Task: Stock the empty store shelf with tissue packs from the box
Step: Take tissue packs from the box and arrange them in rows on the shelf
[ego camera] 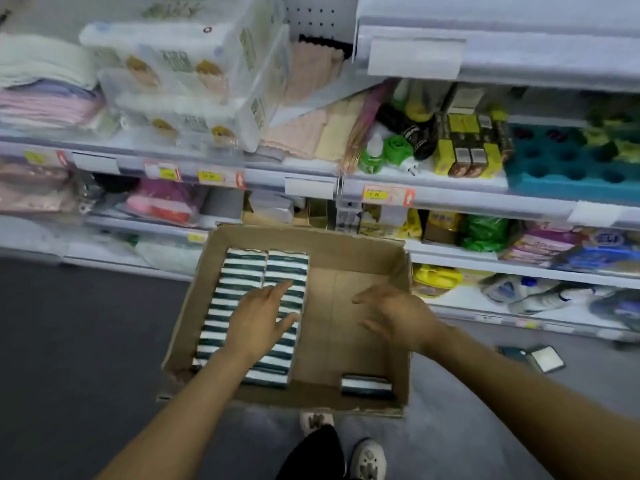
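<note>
Nearest you, shoes [367,459] on the grey floor [69,341], toes against the cardboard box [346,251]. One stray tissue pack [367,385] lies in its near right corner. Your left hand [258,322] hovers over the two rows of striped tissue packs [239,296] filling the box's left half, grip apart, fingers spread, holding nothing. Your right hand [394,317] is over the bare cardboard bottom, grip likewise apart. Likely both reach in to gather a stack. Beyond, store shelves [450,199] carry mixed goods; which one is empty is not clear.
</note>
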A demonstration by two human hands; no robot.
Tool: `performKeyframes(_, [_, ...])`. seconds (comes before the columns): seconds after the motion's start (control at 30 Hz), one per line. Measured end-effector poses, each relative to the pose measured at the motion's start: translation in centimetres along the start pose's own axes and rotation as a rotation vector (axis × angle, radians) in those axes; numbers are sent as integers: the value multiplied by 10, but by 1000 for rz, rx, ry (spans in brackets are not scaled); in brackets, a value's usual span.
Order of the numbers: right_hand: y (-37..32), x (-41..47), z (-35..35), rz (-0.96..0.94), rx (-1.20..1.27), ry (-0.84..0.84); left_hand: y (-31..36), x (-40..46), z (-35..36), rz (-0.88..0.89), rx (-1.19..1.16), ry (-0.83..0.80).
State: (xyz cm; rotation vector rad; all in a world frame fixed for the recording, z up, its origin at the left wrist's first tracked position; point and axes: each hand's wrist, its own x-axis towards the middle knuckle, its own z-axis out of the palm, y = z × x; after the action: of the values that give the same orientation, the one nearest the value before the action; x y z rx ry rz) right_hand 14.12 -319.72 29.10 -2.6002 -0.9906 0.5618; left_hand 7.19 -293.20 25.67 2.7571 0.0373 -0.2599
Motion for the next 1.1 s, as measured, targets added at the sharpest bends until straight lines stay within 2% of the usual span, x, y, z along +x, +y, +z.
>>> performKeyframes(0.13, [11,1,49,60,-35,-299,-18,-7,48,-130,-22,-201])
performKeyframes(0.27, [24,6,105,125,-42,-510,-36,-8,90,-125,43,-342])
performKeyframes(0.37, [27,6,137,153,-93,-645,-53,-5,114,-106,87,-364])
performKeyframes(0.47, [33,6,164,166,-115,-717,-70,3,126,-87,100,-316])
performKeyframes(0.67, [38,17,192,144,-201,-724,-78,14,138,-17,322,-316])
performKeyframes(0.83, [41,23,202,197,-289,-596,-71,15,142,21,468,-302])
performKeyframes(1.1, [51,21,214,191,-289,-598,-75,14,143,67,397,-365])
